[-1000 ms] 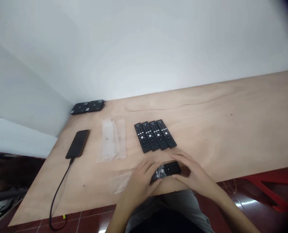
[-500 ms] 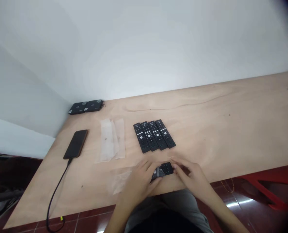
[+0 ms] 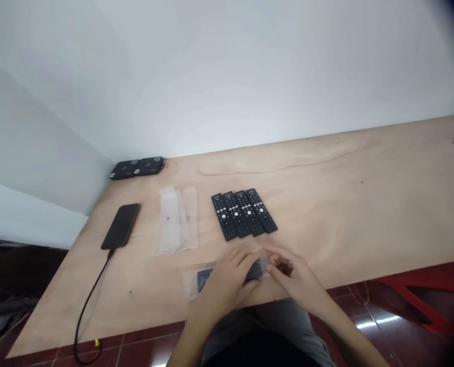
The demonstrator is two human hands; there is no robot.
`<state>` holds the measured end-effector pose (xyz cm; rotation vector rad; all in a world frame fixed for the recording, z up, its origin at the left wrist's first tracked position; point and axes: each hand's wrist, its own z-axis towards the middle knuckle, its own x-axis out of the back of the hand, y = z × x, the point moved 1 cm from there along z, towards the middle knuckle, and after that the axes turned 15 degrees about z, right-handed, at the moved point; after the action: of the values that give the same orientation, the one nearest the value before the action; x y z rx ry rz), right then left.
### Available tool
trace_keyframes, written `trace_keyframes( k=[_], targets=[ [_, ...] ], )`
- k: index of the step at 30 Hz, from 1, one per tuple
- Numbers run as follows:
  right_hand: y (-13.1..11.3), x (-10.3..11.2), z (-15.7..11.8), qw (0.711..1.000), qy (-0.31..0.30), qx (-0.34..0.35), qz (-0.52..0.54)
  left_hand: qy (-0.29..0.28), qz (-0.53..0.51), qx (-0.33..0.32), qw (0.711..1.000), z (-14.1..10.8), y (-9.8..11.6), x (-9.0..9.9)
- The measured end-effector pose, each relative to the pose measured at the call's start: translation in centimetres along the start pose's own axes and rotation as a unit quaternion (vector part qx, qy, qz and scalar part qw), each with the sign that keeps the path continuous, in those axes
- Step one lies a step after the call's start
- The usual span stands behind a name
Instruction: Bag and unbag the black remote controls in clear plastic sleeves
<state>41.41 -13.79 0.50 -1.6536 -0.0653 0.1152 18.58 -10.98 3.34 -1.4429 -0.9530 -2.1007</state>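
Note:
A black remote control point(image 3: 255, 271) lies inside a clear plastic sleeve point(image 3: 190, 283) near the table's front edge. Over its middle arches my left hand point(image 3: 232, 275), closed around the sleeved remote with thumb and fingers on opposite long sides. My right hand point(image 3: 288, 267) pinches the sleeve's right end between thumb and fingers, just past the remote's tip. Much of the remote is hidden under the left hand. Just beyond my hands, several black remotes point(image 3: 244, 213) lie side by side in a slanted row.
Flat translucent sleeves point(image 3: 179, 219) lie left of the row. A phone point(image 3: 121, 227) with a black cable point(image 3: 92, 290) rests farther left. Two black boxes point(image 3: 135, 167) sit against the wall at the back corner. A red chair point(image 3: 421, 295) stands off the front right edge.
The remote has slid leftward, deeper into the plastic sleeve; its end now shows left of my left hand. The plastic now covers the right end, where my right hand pinches.

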Motion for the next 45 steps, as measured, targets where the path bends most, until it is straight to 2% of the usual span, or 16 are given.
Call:
trace_keyframes(
  k=[5, 8, 11, 15, 20, 24, 27, 30, 33, 38, 45],
  targets=[
    [-1.5, 2.2, -0.9, 0.995, -0.067, -0.004, -0.078, -0.035, 0.004, -0.031, 0.999, -0.9, 0.2, 0.9],
    [-2.7, 2.7, -1.6, 0.985, -0.115, -0.026, -0.124, -0.047, -0.005, -0.029, 0.998, -1.6, 0.6, 1.6],
    [-4.0, 2.3, -2.3, 0.969, -0.169, -0.042, -0.174, -0.049, 0.021, -0.009, 0.999, -2.8, 0.6, 2.1],
    [-5.1, 0.8, -2.9, 0.947, -0.218, 0.014, -0.233, -0.022, 0.066, 0.000, 0.998, -4.8, 0.4, 2.6],
    [-4.9, -2.3, -3.2, 0.938, -0.222, 0.083, -0.252, 0.057, 0.046, 0.092, 0.993, -6.7, 0.7, 2.6],
    [-3.6, -4.8, -3.3, 0.944, -0.215, 0.102, -0.229, 0.141, 0.057, 0.174, 0.973, -7.1, 0.7, 1.1],
    [-2.5, -6.4, -3.1, 0.951, -0.215, 0.121, -0.187, 0.140, 0.056, 0.209, 0.966, -6.8, 0.1, 0.0],
    [-1.5, -7.5, -2.7, 0.948, -0.190, 0.182, -0.182, 0.137, 0.052, 0.225, 0.963, -6.5, -0.7, -0.4],
    [-0.8, -8.0, -2.5, 0.928, -0.174, 0.242, -0.224, 0.146, 0.044, 0.230, 0.961, -6.4, -1.3, -0.3],
    [0.2, -8.1, -2.6, 0.890, -0.218, 0.270, -0.297, 0.135, 0.037, 0.231, 0.963, -6.3, -1.7, -0.3],
    [1.0, -9.1, -3.0, 0.863, -0.185, 0.349, -0.314, 0.133, 0.067, 0.235, 0.961, -5.6, -1.9, -0.3]
  ],
)
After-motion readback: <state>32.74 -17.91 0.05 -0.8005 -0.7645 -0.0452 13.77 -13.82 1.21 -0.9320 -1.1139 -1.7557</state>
